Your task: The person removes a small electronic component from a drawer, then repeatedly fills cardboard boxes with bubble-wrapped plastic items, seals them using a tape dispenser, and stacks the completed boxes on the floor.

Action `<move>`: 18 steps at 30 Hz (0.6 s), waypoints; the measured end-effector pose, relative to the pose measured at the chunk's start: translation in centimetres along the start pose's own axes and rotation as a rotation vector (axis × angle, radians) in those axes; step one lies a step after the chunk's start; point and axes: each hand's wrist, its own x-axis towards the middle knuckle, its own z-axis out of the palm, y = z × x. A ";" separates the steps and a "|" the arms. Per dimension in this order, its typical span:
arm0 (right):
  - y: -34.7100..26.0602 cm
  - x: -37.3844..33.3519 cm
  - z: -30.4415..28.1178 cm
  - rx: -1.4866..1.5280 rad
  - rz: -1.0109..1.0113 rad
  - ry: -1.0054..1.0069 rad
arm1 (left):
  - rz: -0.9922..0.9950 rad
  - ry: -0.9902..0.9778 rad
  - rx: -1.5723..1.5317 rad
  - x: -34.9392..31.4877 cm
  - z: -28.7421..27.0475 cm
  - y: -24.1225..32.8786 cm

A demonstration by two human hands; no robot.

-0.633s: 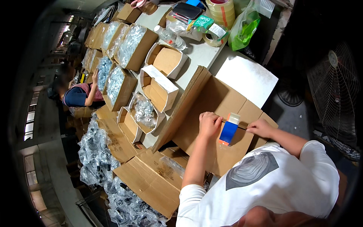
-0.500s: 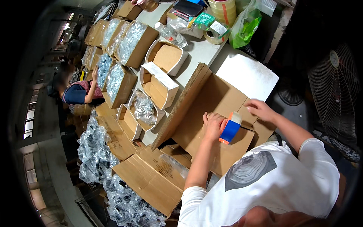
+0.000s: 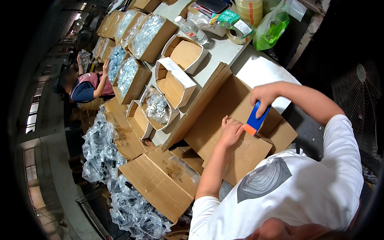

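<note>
My right hand point(image 3: 265, 98) grips a blue tape dispenser point(image 3: 254, 118) with an orange end, holding it tilted over the cardboard box point(image 3: 212, 116). The orange end is down near the flap edge. Close beside that end, my left hand point(image 3: 232, 132) rests on the cardboard with its fingers apart and reaches toward the dispenser; I cannot tell whether it touches it. The box lies in front of me, one tall side standing on its left and flaps folded out toward my shirt.
Open white cartons point(image 3: 175, 85) line the grey table point(image 3: 224, 52) beside a bottle point(image 3: 192, 30) and tape rolls point(image 3: 249, 10). Boxes of wrapped goods point(image 3: 150, 38) stand at the far left, where another person point(image 3: 90, 86) works. Flattened cardboard point(image 3: 160, 176) and a bubble-wrapped heap point(image 3: 132, 208) lie left; a fan point(image 3: 360, 108) stands right.
My right hand has come left and taken hold of the tape dispenser, which has turned and risen slightly. My left hand has moved a little right. The other person has raised a wrapped item.
</note>
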 end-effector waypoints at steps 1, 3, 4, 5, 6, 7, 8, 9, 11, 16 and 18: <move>0.8 -0.4 -0.8 -0.026 0.024 0.005 | -0.027 0.018 -0.060 0.0 0.0 0.1; 2.2 -1.0 -2.3 -0.066 0.057 0.019 | -0.087 0.055 -0.178 0.0 0.0 0.5; 2.8 -1.2 -2.9 -0.077 0.071 0.032 | -0.079 0.063 -0.161 -0.1 0.1 0.6; 3.2 -1.3 -3.3 -0.102 0.119 0.013 | -0.072 0.075 -0.146 -0.1 0.2 0.7; 3.4 -1.0 -3.2 -0.188 0.127 0.011 | -0.066 0.086 -0.131 -0.2 0.2 0.7; 3.5 -0.5 -3.0 -0.274 0.135 0.009 | -0.071 0.067 -0.089 -0.4 0.3 0.8; 3.8 0.1 -2.7 -0.358 0.146 0.009 | -0.073 0.045 -0.047 -0.4 0.1 1.3; 4.0 0.6 -1.8 -0.450 0.109 0.026 | -0.065 0.023 -0.004 -0.4 0.0 1.7; 3.6 2.3 0.4 -0.607 0.118 0.000 | 0.051 0.086 0.001 -0.6 0.9 2.1; -0.2 4.9 5.8 -0.666 0.272 0.038 | 0.104 -0.047 0.236 -1.1 1.6 4.2; -0.4 4.5 6.9 -0.646 0.377 0.158 | 0.013 -0.215 0.364 0.1 1.1 6.4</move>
